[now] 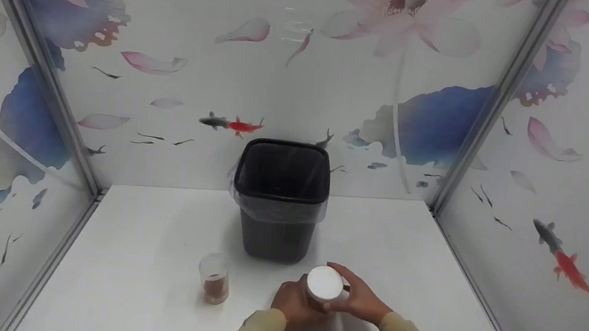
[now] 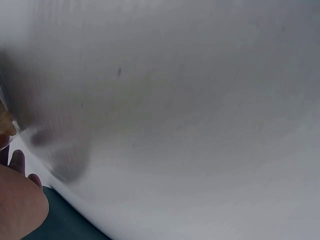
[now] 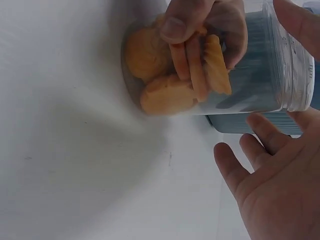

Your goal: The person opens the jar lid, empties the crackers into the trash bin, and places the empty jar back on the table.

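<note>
A clear jar (image 3: 250, 65) with a white lid (image 1: 324, 283) stands upright on the white tabletop, and several golden-brown cookies (image 3: 167, 95) lie in its lower part. My left hand (image 1: 297, 303) grips the jar's body, its thumb (image 3: 175, 30) pressed against the wall. With fingers and thumb spread to either side of the lid, my right hand (image 1: 362, 297) holds it at the rim. The left wrist view catches only part of the left hand (image 2: 22, 205) and a bit of cookie (image 2: 7, 124) at its edge.
Left of the hands stands a second clear container (image 1: 215, 279) with brownish contents at the bottom. Behind the jar is a black bin (image 1: 277, 236) with a clear plastic liner. Printed panels (image 1: 177, 22) enclose the table at the back and sides.
</note>
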`<action>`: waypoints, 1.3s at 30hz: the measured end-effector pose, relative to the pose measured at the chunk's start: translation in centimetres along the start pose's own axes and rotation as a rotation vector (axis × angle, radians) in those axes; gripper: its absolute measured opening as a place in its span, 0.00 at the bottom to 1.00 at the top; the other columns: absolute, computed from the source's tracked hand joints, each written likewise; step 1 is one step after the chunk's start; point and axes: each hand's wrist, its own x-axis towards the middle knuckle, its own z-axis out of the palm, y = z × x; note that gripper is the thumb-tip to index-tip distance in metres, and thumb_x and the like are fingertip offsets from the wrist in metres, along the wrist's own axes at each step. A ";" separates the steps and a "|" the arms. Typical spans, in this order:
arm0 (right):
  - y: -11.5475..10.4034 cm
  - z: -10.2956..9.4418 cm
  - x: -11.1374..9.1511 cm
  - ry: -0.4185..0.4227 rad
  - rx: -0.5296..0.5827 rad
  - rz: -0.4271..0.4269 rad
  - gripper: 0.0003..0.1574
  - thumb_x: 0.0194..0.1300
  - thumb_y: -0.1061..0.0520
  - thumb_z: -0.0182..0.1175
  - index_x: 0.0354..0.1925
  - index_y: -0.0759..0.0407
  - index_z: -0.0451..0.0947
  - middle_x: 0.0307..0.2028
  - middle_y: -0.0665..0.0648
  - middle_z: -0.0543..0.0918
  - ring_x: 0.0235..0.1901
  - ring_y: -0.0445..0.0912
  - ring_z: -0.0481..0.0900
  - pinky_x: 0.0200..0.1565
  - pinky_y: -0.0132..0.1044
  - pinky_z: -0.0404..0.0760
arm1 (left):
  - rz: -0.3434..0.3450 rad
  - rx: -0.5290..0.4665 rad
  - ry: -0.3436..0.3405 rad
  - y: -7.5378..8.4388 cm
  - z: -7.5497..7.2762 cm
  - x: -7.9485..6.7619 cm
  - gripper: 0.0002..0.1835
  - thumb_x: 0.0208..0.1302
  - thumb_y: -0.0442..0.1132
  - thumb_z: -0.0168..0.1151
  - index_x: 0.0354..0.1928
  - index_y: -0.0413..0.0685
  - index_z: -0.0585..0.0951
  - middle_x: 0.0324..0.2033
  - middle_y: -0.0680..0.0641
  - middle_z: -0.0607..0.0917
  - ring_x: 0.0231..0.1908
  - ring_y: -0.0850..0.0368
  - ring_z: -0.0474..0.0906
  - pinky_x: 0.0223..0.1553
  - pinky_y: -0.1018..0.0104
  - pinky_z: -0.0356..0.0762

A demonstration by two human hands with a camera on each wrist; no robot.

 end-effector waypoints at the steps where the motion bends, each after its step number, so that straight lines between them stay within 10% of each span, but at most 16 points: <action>1: 0.0 0.1 -0.1 0.013 -0.003 0.001 0.59 0.52 0.50 0.77 0.75 0.54 0.58 0.72 0.61 0.63 0.72 0.59 0.56 0.65 0.62 0.62 | -0.001 -0.004 -0.002 0.0 0.0 0.0 0.49 0.39 0.68 0.75 0.61 0.46 0.75 0.49 0.52 0.84 0.51 0.57 0.80 0.58 0.59 0.75; 15: 0.3 1.8 -0.8 0.166 -0.025 0.022 0.58 0.52 0.48 0.78 0.74 0.57 0.60 0.70 0.59 0.66 0.70 0.58 0.60 0.64 0.61 0.66 | 0.010 0.025 -0.001 -0.1 -0.3 0.0 0.49 0.39 0.68 0.76 0.61 0.46 0.74 0.49 0.51 0.84 0.51 0.54 0.79 0.60 0.55 0.73; 29: 0.2 -0.3 0.0 -0.042 0.055 0.017 0.55 0.54 0.52 0.75 0.74 0.56 0.60 0.70 0.59 0.67 0.70 0.60 0.59 0.63 0.70 0.59 | -0.022 -0.034 -0.031 -0.1 0.1 -0.1 0.49 0.40 0.69 0.74 0.63 0.50 0.74 0.50 0.55 0.83 0.51 0.59 0.79 0.57 0.59 0.75; 39: -0.2 1.1 -1.0 0.130 0.035 -0.011 0.55 0.54 0.55 0.76 0.73 0.62 0.59 0.70 0.65 0.65 0.71 0.62 0.57 0.64 0.67 0.62 | 0.009 0.012 -0.006 -0.1 0.1 0.1 0.50 0.39 0.69 0.75 0.62 0.47 0.74 0.50 0.52 0.84 0.50 0.58 0.79 0.57 0.59 0.75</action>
